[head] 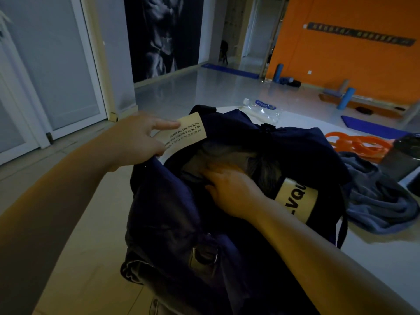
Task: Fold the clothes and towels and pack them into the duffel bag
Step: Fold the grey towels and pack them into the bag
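One item packed: a grey folded cloth lies inside the open duffel bag, low in the mouth, dimly lit.
Bag position: the dark blue duffel bag stands on the white table, its near end hanging over the table edge toward the viewer.
Left hand: its grip pinches the bag's rim at the cream label, thumb beneath and fingers on top, holding the mouth open.
Right hand: reaches into the bag, palm down; its fingers lie on the cloth, but their tips are in shadow, so whether the grip is spread flat or curled cannot be told.
Step in hand (judged): settling the cloth down into the bag.
Left to do: a blue-grey towel lies crumpled and unfolded on the table just beside the bag's right side; it needs folding and packing.
Other things: orange bands, a dark bottle and a clear plastic bottle rest on the table beyond.
Progress (judged): roughly midway; the bag is not yet closed.
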Demonstrator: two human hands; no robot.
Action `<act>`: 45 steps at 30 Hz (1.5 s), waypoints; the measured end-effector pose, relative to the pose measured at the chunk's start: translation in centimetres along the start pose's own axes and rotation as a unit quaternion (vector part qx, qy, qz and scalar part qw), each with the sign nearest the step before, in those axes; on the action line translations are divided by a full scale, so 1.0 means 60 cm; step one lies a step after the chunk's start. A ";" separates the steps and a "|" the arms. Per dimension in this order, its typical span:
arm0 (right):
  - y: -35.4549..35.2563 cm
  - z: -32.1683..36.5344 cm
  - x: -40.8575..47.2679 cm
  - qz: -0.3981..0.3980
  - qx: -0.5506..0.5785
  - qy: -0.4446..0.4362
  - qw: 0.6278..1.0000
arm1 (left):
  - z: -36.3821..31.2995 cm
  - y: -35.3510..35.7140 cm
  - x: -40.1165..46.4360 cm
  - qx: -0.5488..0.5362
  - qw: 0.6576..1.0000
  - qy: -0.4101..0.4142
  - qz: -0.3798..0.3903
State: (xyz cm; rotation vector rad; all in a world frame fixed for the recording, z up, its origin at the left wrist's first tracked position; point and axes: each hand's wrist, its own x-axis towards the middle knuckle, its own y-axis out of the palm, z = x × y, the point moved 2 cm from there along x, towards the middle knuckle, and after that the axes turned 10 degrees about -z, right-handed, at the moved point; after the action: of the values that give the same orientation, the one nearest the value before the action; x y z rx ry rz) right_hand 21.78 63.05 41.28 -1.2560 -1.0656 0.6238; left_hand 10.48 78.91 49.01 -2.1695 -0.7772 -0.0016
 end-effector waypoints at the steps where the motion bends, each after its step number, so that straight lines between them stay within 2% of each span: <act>1: -0.009 -0.001 -0.008 0.012 -0.009 0.008 1.000 | 0.004 0.002 -0.001 0.004 1.000 0.008 0.003; 4: -0.038 -0.008 -0.034 0.095 -0.029 0.046 0.994 | 0.006 0.014 -0.004 0.067 0.997 0.038 -0.012; 6: -0.063 -0.005 -0.056 0.085 -0.022 0.038 0.995 | -0.011 0.028 -0.019 0.178 0.973 0.127 -0.077; 8: -0.108 0.006 -0.089 -0.046 -0.031 0.030 0.998 | -0.040 0.047 -0.041 0.229 0.928 0.256 -0.142; 9: -0.136 0.009 -0.111 -0.127 -0.051 0.038 0.990 | -0.058 0.060 -0.054 0.223 0.911 0.316 -0.147; 10: -0.160 0.007 -0.135 -0.197 -0.071 0.060 0.976 | -0.075 0.076 -0.064 0.211 0.907 0.344 -0.117; 11: -0.179 0.000 -0.159 -0.227 -0.083 0.100 0.965 | -0.087 0.098 -0.069 0.205 0.916 0.339 -0.068; 12: -0.190 -0.014 -0.182 -0.218 -0.096 0.155 0.959 | -0.094 0.126 -0.067 0.228 0.925 0.303 -0.003; 14: -0.191 -0.055 -0.216 -0.124 -0.094 0.283 0.946 | -0.096 0.182 -0.049 0.276 0.928 0.234 0.095; 16: -0.171 -0.087 -0.246 -0.080 -0.043 0.355 0.930 | -0.093 0.231 -0.032 0.239 0.945 0.178 0.133; 20: -0.133 -0.089 -0.276 -0.177 0.108 0.365 0.907 | -0.076 0.287 -0.034 0.243 0.940 0.176 0.163; 23: -0.119 -0.080 -0.269 -0.250 0.181 0.350 0.884 | -0.075 0.282 -0.036 0.183 0.958 0.161 0.150; 26: -0.129 -0.088 -0.266 -0.290 0.257 0.356 0.850 | -0.086 0.273 -0.034 0.086 0.987 0.116 0.064; 28: -0.154 -0.102 -0.277 -0.325 0.328 0.372 0.805 | -0.098 0.275 -0.039 0.087 0.992 0.090 0.033; 31: -0.189 -0.133 -0.313 -0.400 0.416 0.402 0.710 | -0.110 0.288 -0.044 0.131 0.987 0.080 0.041; 34: -0.188 -0.145 -0.335 -0.394 0.426 0.442 0.684 | -0.116 0.308 -0.056 0.123 0.990 0.057 0.029; 38: -0.180 -0.148 -0.337 -0.390 0.422 0.444 0.687 | -0.131 0.332 -0.073 0.117 0.993 0.034 -0.010; 45: -0.178 -0.152 -0.339 -0.391 0.430 0.419 0.697 | -0.135 0.330 -0.069 -0.004 0.998 -0.022 -0.061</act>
State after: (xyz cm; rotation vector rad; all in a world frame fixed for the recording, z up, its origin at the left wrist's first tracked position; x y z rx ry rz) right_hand 19.69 38.85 45.90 -0.0836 -0.3138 -0.1772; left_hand 19.66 61.60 39.57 -2.1321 -0.9353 -0.0183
